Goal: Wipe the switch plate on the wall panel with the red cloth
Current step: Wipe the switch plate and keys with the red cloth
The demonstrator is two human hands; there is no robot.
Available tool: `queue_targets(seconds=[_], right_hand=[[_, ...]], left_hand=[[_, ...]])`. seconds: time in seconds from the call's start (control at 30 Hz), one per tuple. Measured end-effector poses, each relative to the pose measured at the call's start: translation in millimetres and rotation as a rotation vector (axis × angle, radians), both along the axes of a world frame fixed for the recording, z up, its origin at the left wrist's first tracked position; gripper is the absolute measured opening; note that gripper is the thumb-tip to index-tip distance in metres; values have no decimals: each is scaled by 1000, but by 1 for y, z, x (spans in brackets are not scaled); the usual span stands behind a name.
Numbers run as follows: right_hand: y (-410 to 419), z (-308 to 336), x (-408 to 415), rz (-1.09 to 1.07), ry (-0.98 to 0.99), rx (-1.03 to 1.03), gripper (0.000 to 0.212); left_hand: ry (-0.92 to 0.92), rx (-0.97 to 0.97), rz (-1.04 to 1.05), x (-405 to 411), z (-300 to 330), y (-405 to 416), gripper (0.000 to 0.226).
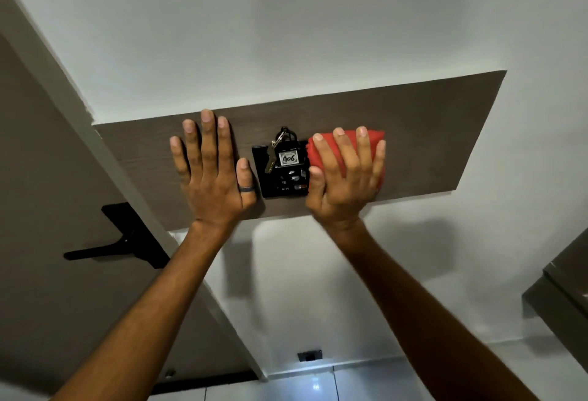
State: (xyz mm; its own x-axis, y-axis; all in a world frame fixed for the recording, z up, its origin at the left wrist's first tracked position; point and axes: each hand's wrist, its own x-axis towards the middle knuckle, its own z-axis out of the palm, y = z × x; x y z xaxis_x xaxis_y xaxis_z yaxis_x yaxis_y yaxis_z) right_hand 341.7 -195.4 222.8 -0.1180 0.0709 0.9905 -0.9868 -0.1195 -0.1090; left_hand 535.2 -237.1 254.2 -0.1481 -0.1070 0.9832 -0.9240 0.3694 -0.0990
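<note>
A black switch plate [280,182] sits in the middle of a dark wood wall panel [429,133]. A key and a black tag marked 406 [288,157] hang over the plate's upper part. My right hand [345,178] presses a folded red cloth [374,136] flat against the panel, just right of the plate, and covers the plate's right edge. My left hand [211,171] lies flat on the panel just left of the plate, fingers spread, a dark ring on the thumb. It holds nothing.
A brown door with a black lever handle [117,241] stands at the left. White wall surrounds the panel. A small dark outlet [309,355] sits low on the wall above a pale tiled floor. A brown cabinet edge [563,289] shows at the right.
</note>
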Motion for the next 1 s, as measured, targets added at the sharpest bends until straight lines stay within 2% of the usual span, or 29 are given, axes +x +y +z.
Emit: queue_targets(seconds=[0.03, 0.07, 0.13, 0.17, 0.2, 0.3, 0.33, 0.43, 0.47, 0.57, 0.6, 0.63, 0.73, 0.77, 0.9, 1.0], right_hand=[[0, -5, 8, -10, -39, 4, 45], [2, -7, 7, -1, 22, 14, 45], [3, -2, -24, 32, 277, 26, 45], [1, 3, -37, 30, 313, 9, 45], [-1, 6, -38, 23, 257, 16, 44], [1, 0, 6, 10, -70, 24, 42], [3, -4, 11, 25, -57, 34, 43], [7, 5, -27, 63, 260, 50, 44], [5, 11, -34, 58, 256, 48, 43], [5, 20, 0, 40, -69, 59, 40], [4, 19, 11, 43, -106, 65, 41], [6, 17, 14, 47, -68, 69, 43], [7, 22, -17, 46, 210, 63, 45], [6, 23, -25, 23, 224, 56, 43], [-1, 7, 0, -31, -42, 21, 37], [13, -19, -1, -30, -13, 56, 34]], left_hand=[[-7, -6, -1, -1, 0, 0, 62], [-18, -6, -5, 0, 2, 1, 62], [-27, -14, 7, 0, 1, 1, 62], [-33, -15, 17, 1, 0, 1, 62], [-35, -12, 19, 1, 1, 0, 62], [-48, -22, 15, 1, 0, -1, 62], [-46, -14, 1, 2, 0, -1, 62], [-45, -25, 2, 2, -2, -2, 62], [-43, -28, 6, 1, -1, -2, 62], [-32, -24, -10, 0, 1, -1, 62], [-29, -14, -23, 0, 1, 0, 62], [-26, -6, -34, 1, 0, 1, 61], [-20, -13, -13, 1, -1, 0, 61], [-22, -17, -15, 1, 0, 0, 60], [-38, -13, -20, 3, 1, -1, 61], [-28, -27, -12, 3, 0, -1, 61]])
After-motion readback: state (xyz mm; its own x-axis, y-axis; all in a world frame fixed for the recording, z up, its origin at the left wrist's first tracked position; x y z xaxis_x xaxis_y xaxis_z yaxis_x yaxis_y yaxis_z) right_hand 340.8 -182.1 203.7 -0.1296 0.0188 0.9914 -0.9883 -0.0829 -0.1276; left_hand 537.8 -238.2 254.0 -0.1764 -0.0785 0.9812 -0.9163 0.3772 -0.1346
